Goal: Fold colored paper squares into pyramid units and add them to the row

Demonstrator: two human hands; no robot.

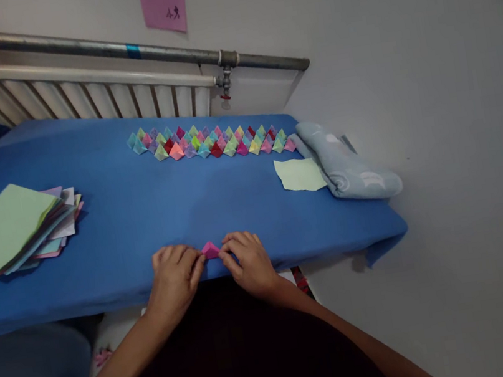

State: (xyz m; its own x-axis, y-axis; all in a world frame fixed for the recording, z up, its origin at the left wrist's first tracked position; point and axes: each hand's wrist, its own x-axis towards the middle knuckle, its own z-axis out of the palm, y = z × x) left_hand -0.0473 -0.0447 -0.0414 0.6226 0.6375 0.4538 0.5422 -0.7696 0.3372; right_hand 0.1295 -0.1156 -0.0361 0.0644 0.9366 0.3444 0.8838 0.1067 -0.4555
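Note:
A small piece of folded pink paper is held between my two hands close to the front edge of the blue-covered table. My left hand pinches its left corner between thumb and fingers. On the opposite corner, the thumb and fingers of my right hand are closed in the same way. The paper shows a peaked, triangular shape with its point facing away from me. Both hands rest at or just above the cloth; the undersides of the fingers are hidden.
Several folded paper pieces in many colours stand in rows at the back. A stack of coloured paper lies at the left. To the right are a pale green sheet and a folded grey-blue cloth. A radiator stands behind the table.

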